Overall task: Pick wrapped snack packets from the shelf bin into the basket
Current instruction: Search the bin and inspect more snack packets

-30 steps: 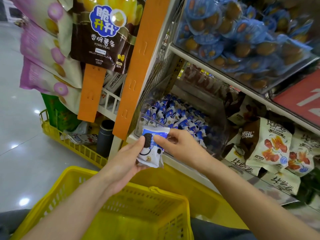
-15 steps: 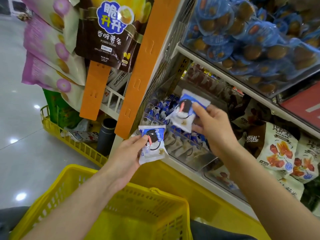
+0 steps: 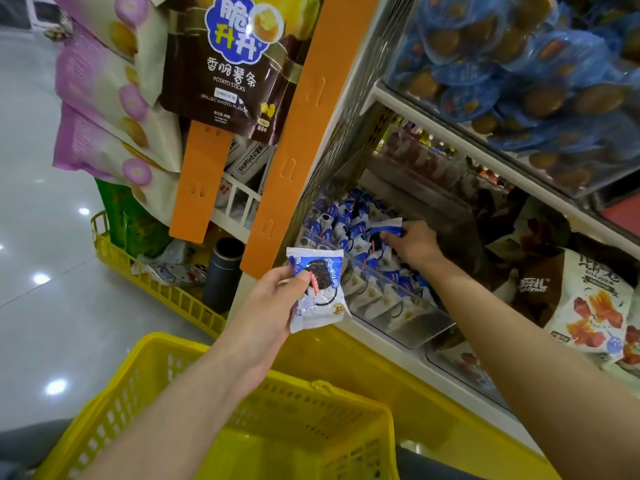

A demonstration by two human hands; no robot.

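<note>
You are partway through, and by my reading nearer the start than the end. The part of the yellow basket (image 3: 346, 393) that shows below your arms has no packets in it, though its near end is hidden under your forearms.

Your left hand (image 3: 266, 306) is closed in a pinch, thumb on the front and fingers behind, on one wrapped cookie packet (image 3: 320, 292). It holds the packet upright in the air, above the basket's far rim and just in front of the shelf's front edge. This packet has been picked but not dropped in.

To the right of it, the clear shelf bin (image 3: 408, 313) sits at the left end of the lower shelf, against the orange upright (image 3: 294, 161). It is well stocked with the same blue-and-white packets (image 3: 341, 223), so there is plenty left to take.

Your right hand (image 3: 414, 245) is reached into the bin toward its back. The fingers are curled round the end of a second packet (image 3: 389, 227) that lies on top of the pile. I cannot tell whether that packet is lifted clear or resting on the others.

Both packets have to come down into the basket, then more picks follow.
</note>
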